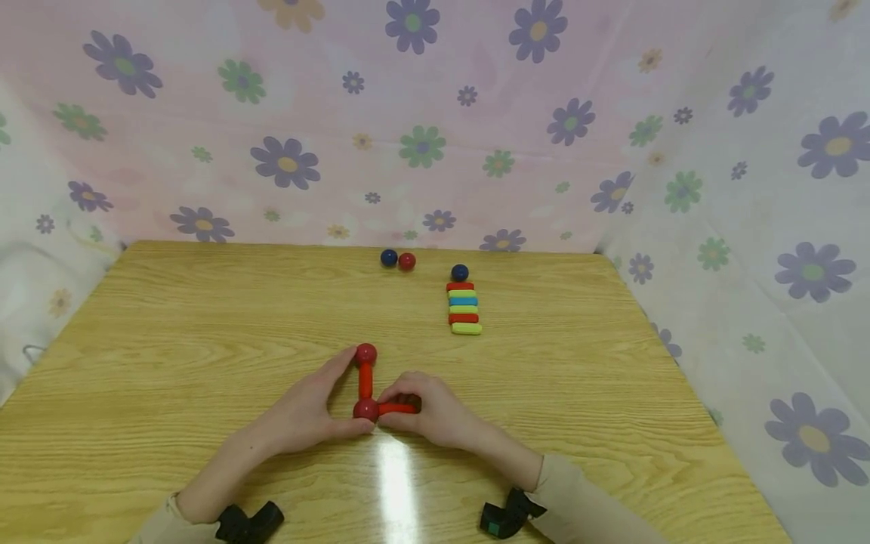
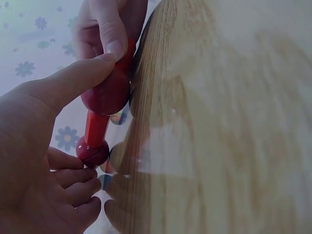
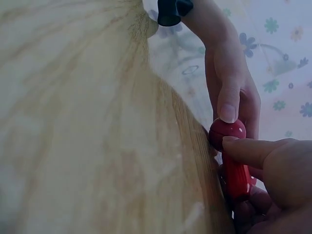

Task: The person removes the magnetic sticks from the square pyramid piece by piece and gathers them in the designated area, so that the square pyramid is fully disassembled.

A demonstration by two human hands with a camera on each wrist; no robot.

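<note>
Two red balls and a red rod form one line in the head view: near ball [image 1: 365,409], rod [image 1: 365,381], far ball [image 1: 365,353]. My left hand [image 1: 292,415] spans this line from the left, its thumb on the near ball and its fingers at the far one. A second red rod [image 1: 396,408] points right from the near ball, and my right hand [image 1: 438,414] pinches it between thumb and fingers. In the right wrist view that rod [image 3: 236,178] meets the ball [image 3: 227,134], under the right thumb. Right fingers partly hide the rod's outer end.
Beyond the hands, a column of short red, yellow-green and blue rods [image 1: 464,310] lies with a dark blue ball [image 1: 460,273] at its far end. Another blue ball [image 1: 389,258] and a red ball [image 1: 407,261] sit near the back edge. Flowered curtains [image 1: 421,143] surround the wooden table [image 1: 204,325].
</note>
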